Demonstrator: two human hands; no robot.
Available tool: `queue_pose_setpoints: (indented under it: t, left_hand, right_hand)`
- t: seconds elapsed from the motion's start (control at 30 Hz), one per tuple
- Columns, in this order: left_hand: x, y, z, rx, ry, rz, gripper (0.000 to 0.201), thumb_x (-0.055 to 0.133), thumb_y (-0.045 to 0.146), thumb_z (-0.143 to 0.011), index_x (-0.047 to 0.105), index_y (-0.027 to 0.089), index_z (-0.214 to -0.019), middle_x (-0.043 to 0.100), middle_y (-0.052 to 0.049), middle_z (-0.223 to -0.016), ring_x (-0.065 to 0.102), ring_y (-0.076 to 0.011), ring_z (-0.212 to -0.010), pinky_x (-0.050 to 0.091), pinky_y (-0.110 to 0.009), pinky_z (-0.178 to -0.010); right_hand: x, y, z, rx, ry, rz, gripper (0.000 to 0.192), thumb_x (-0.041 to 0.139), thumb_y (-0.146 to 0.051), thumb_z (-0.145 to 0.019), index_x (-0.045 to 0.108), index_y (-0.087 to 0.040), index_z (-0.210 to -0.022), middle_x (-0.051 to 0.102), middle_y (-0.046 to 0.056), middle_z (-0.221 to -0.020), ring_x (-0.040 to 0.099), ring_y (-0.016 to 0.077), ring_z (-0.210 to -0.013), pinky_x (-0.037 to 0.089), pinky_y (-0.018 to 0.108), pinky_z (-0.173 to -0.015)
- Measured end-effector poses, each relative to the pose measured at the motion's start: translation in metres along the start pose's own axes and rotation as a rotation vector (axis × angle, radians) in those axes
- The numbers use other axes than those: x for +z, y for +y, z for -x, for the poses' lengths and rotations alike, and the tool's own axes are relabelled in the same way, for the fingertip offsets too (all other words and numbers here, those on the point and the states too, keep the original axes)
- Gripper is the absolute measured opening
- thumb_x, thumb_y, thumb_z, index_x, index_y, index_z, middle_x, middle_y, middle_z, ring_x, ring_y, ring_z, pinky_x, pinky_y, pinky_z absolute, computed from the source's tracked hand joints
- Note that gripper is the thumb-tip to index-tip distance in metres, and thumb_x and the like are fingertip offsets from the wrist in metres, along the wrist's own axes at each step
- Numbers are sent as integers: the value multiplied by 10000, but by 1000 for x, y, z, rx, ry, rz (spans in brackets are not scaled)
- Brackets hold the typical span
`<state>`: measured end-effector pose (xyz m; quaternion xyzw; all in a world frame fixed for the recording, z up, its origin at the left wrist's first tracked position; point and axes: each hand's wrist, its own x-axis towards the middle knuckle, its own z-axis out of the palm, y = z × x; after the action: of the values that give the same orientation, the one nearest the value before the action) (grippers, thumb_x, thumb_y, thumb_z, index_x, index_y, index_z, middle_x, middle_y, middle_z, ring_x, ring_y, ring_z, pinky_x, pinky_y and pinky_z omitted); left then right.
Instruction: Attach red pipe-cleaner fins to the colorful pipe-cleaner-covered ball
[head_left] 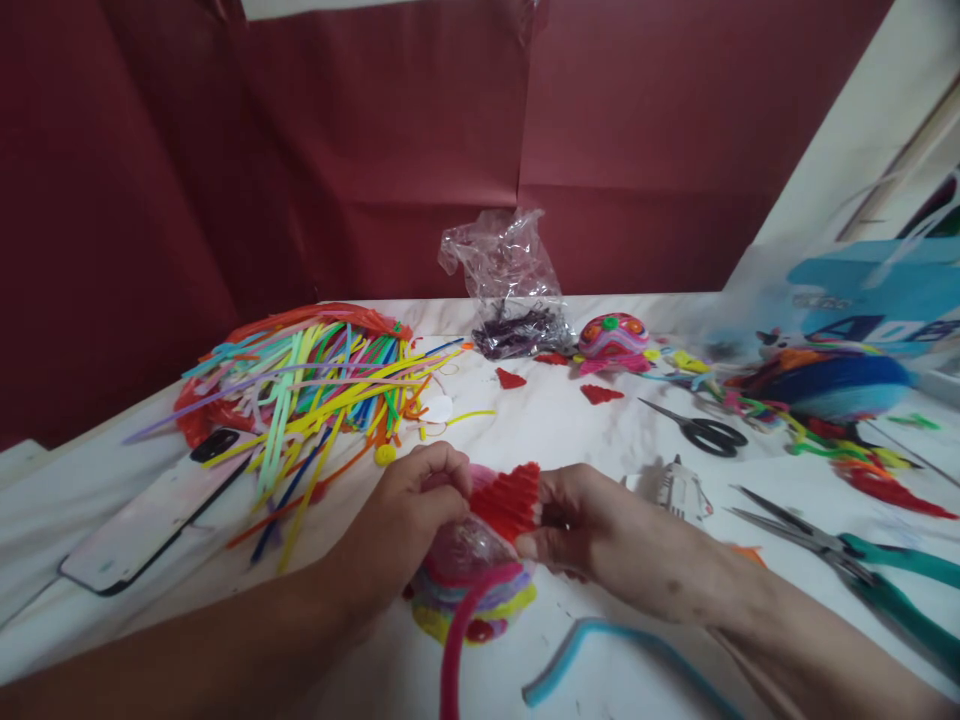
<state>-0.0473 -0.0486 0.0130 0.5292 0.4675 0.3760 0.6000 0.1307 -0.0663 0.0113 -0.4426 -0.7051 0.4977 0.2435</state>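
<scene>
A round craft piece [480,590] wound in pink, purple and yellow pipe cleaners, with a clear plastic part showing on top, sits between my hands. My left hand [409,510] is closed on its upper left side, fingers curled and partly hiding what they grip. My right hand [592,530] pinches a red ridged pipe-cleaner triangle [510,500] against the top of the piece. A pink pipe cleaner [454,650] runs from the piece toward the near edge. A bent blue pipe cleaner [577,640] lies just to the right of it.
At left are a heap of coloured pipe cleaners [322,370] and a phone [150,515]. Behind stand a plastic bag [517,290] and a finished-looking pink ball [611,340], near small red triangles [601,394]. At right lie black scissors [709,435] and green-handled pliers [847,560].
</scene>
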Motion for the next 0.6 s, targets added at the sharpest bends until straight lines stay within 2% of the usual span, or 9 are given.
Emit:
queue_pose_setpoints:
  t: [0.1, 0.17, 0.3, 0.43, 0.5, 0.6]
  left_hand:
    - [1, 1, 2, 31, -16, -27, 72, 521, 130, -603, 485, 181, -640, 558, 47, -624, 488, -95, -523, 341, -202, -487]
    - [1, 4, 2, 21, -46, -61, 101, 556, 168, -625, 531, 191, -720, 587, 41, -635, 525, -115, -540, 375, -216, -504]
    - [0, 13, 3, 31, 6, -96, 339, 610, 190, -622, 614, 200, -961, 669, -1, -856, 624, -184, -780, 458, -273, -670]
    - [-1, 21, 8, -143, -14, -31, 429, 620, 204, -654, 608, 170, -1081, 687, -51, -1015, 622, -237, -970, 463, -324, -812]
    - [-2, 21, 10, -198, -38, -2, 405, 623, 219, -681, 608, 159, -1081, 695, -56, -1026, 624, -228, -972, 465, -309, -813]
    - [-6, 14, 11, -161, -68, 35, 373, 618, 222, -712, 605, 182, -1083, 704, -30, -999, 643, -188, -884, 470, -264, -742]
  right_hand:
    - [0, 1, 1, -11, -5, -17, 169, 578, -236, -755, 475, -165, -641, 370, -55, -593, 298, 86, -543, 258, 204, -481]
    - [0, 2, 2, -15, -11, -38, 177, 585, -254, -756, 478, -161, -649, 382, -52, -594, 308, 83, -540, 265, 204, -482]
    - [-4, 8, -2, 2, 6, -78, 271, 632, -337, -733, 443, -171, -634, 396, -63, -536, 337, 73, -482, 274, 201, -453]
    - [-7, 11, -6, 25, -3, -127, 414, 681, -508, -662, 434, -177, -630, 422, -62, -518, 379, 75, -450, 320, 205, -438]
    - [-7, 11, -7, 25, -18, -142, 453, 685, -550, -636, 428, -179, -618, 428, -61, -508, 392, 78, -447, 331, 207, -436]
    - [-3, 11, -8, 25, -10, -139, 460, 679, -560, -646, 422, -180, -613, 430, -62, -496, 387, 75, -439, 322, 205, -433]
